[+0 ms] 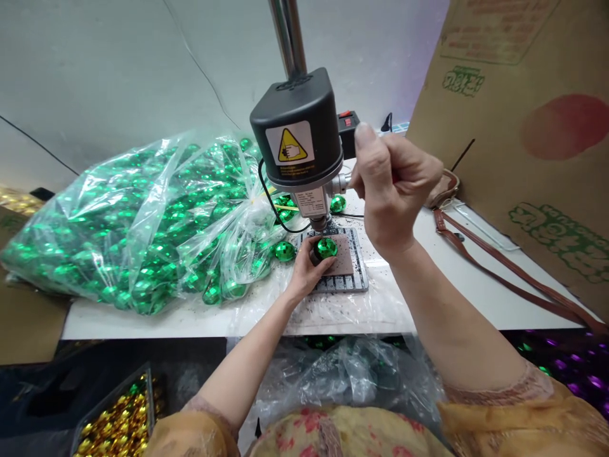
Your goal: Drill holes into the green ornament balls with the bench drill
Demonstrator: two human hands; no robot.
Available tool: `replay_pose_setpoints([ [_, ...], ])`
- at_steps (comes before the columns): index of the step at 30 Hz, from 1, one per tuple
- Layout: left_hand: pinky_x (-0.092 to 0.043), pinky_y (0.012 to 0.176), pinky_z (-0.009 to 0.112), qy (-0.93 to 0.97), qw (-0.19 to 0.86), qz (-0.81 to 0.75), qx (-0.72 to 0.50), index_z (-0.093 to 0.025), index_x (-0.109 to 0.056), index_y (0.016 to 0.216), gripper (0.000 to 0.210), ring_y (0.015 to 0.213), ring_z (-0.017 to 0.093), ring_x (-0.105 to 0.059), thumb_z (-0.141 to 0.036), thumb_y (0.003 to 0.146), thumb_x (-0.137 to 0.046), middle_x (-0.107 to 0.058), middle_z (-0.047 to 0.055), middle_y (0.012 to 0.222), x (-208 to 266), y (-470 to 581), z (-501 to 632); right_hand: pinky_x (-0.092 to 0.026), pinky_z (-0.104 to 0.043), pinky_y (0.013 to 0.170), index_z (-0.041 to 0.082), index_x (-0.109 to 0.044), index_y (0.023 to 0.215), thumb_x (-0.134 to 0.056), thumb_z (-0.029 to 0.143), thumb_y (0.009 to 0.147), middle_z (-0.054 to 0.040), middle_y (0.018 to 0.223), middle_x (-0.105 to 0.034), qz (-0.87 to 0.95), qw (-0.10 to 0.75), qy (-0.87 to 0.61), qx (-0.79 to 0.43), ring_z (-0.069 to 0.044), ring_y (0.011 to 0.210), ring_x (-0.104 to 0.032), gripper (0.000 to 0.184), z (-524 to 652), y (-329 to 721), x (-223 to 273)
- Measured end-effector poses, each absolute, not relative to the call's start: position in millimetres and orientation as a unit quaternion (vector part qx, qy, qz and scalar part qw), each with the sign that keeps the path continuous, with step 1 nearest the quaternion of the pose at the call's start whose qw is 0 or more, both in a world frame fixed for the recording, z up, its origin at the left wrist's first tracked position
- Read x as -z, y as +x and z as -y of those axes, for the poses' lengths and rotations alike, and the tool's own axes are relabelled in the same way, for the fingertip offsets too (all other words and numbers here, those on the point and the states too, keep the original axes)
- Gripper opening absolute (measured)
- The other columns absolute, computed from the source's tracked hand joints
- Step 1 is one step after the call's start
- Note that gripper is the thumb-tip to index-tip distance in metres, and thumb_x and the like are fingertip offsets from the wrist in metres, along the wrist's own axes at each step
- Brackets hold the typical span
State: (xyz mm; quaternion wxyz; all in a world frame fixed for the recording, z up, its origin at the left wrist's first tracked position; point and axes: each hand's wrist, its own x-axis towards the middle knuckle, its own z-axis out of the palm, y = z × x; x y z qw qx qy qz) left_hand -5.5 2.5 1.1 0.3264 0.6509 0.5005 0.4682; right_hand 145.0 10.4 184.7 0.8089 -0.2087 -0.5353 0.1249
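One green ball [327, 247], its underside apparently hidden, is in the left hand [307, 269].

Right hand [392, 184] blocks the lever end; can't see what the fist wraps. Left hand [304, 270] covers part of the base plate [360, 287]. Machine label [312, 202] print too small. Bag [143, 222] hides counter's [166, 325] back-left corner. Column [288, 32] cut at top, carton [504, 152] at right, bin [150, 395] below counter's front edge cut at bottom.
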Motion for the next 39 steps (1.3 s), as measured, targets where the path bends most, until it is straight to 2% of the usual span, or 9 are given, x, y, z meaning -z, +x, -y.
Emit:
replay_pose_setpoints([
  [8, -0.044, 0.1, 0.04, 0.662, 0.313, -0.499, -0.464, -0.021, -0.055, 0.123, 0.055, 0.113, 0.026, -0.058, -0.037, 0.077, -0.079, -0.061, 0.008, 0.119, -1, -5, -1, -0.021, -0.03, 0.047, 0.019, -0.036, 0.049, -0.056, 0.028, 0.093, 0.0066, 0.045, -0.031, 0.541, 0.819, -0.169, -0.087, -0.004, 0.041, -0.033, 0.049, -10, 144, -160],
  [17, -0.045, 0.101, 0.04, 0.661, 0.317, -0.49, -0.472, -0.022, -0.056, 0.124, 0.055, 0.114, 0.027, -0.057, -0.039, 0.077, -0.079, -0.06, 0.009, 0.12, 2, -6, -1, -0.017, -0.03, 0.049, 0.018, -0.031, 0.048, -0.057, 0.026, 0.092, 0.0052, 0.046, -0.028, 0.519, 0.84, -0.139, -0.077, -0.005, 0.043, -0.031, 0.052, -13, 140, -151],
  [26, -0.043, 0.104, 0.042, 0.678, 0.299, -0.48, -0.469, -0.023, -0.053, 0.126, 0.056, 0.118, 0.027, -0.056, -0.039, 0.079, -0.078, -0.058, 0.009, 0.124, 8, -7, -3, -0.02, -0.025, 0.042, 0.017, -0.02, 0.05, -0.056, 0.023, 0.091, 0.0058, 0.045, -0.026, 0.533, 0.839, -0.106, -0.034, -0.002, 0.04, -0.029, 0.055, -18, 142, -141],
  [39, -0.044, 0.102, 0.04, 0.688, 0.273, -0.486, -0.464, -0.022, -0.053, 0.125, 0.053, 0.116, 0.026, -0.056, -0.041, 0.081, -0.076, -0.06, 0.008, 0.122, 5, -6, -1, -0.026, -0.024, 0.039, 0.017, -0.021, 0.051, -0.056, 0.011, 0.086, 0.0068, 0.044, -0.028, 0.564, 0.823, -0.061, 0.01, -0.003, 0.038, -0.029, 0.05, -23, 147, -124],
])
